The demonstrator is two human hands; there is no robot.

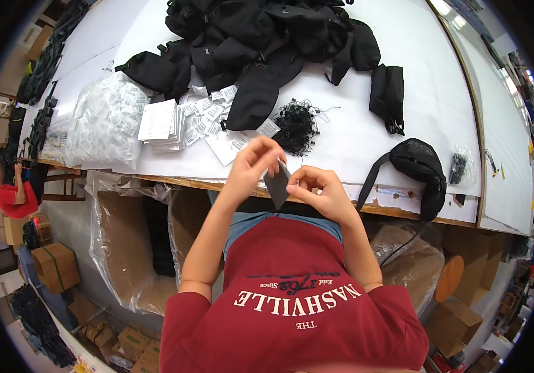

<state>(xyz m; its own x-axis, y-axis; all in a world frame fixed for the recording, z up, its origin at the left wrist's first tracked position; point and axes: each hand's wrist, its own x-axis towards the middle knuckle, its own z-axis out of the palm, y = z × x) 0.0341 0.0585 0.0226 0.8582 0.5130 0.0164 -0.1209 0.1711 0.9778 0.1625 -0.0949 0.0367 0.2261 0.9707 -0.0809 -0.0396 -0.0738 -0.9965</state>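
A dark card [277,184] sits upright just above the table edge [403,208], pinched between both hands. The left hand [251,165] grips its top, the right hand [318,189] clamps its side. Beyond them lie a tangle of black strings [296,126], paper tags [208,118] and heaped black bags [260,43].

Dark card [277,184] (tilted) between hands [285,174]
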